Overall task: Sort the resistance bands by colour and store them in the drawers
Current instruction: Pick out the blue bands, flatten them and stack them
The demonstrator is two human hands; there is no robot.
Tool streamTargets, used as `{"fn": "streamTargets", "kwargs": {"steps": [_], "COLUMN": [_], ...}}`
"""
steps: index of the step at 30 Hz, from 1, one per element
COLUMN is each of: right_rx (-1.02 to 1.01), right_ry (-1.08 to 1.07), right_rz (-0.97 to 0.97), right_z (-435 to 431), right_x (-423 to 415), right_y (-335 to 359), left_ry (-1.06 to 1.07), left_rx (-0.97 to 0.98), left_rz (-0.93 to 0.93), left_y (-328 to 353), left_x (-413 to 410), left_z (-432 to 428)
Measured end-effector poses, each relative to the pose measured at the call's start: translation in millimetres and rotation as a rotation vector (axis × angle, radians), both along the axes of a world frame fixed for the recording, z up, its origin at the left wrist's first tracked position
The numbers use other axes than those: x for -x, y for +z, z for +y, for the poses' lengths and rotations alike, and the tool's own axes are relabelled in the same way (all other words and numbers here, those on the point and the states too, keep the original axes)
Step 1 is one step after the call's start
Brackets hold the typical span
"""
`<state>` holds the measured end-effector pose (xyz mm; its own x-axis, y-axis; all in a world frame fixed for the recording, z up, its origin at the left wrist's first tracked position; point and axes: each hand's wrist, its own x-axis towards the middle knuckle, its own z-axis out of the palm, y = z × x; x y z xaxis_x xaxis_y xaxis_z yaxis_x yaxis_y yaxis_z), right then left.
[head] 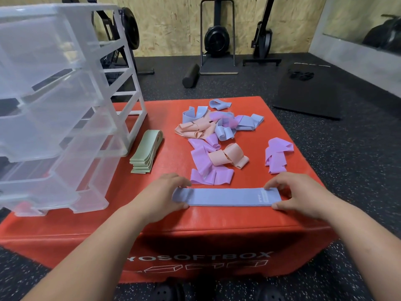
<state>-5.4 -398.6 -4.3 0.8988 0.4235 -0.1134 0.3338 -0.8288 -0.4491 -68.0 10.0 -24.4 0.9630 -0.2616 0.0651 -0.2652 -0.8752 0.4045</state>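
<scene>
A flat blue resistance band [225,197] lies near the front edge of the red soft box [165,220]. My left hand [165,192] pinches its left end and my right hand [293,192] pinches its right end. Behind it is a loose heap of blue, peach and purple bands [212,135]. A purple band [277,154] lies apart at the right. A neat stack of green bands [146,152] rests beside the clear plastic drawer unit [54,109] at the left, whose drawers are pulled out.
Black speckled gym floor surrounds the box. A black foam roller [191,76], an exercise machine [218,40] and a dark mat [312,92] sit behind it, against a wooden wall.
</scene>
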Motion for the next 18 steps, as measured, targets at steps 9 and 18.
{"fn": "streamTargets", "kwargs": {"steps": [9, 18], "right_rx": [0.033, -0.198], "right_ry": [0.037, -0.056], "right_rz": [-0.004, -0.275], "right_z": [6.3, 75.0], "right_x": [-11.9, -62.7], "right_y": [5.2, 19.7], "left_ry": [-0.038, 0.057], "left_rx": [-0.048, 0.032], "left_rz": [-0.015, -0.124], "left_y": [4.8, 11.3], "left_x": [-7.3, -47.2], "left_z": [0.9, -7.3]}}
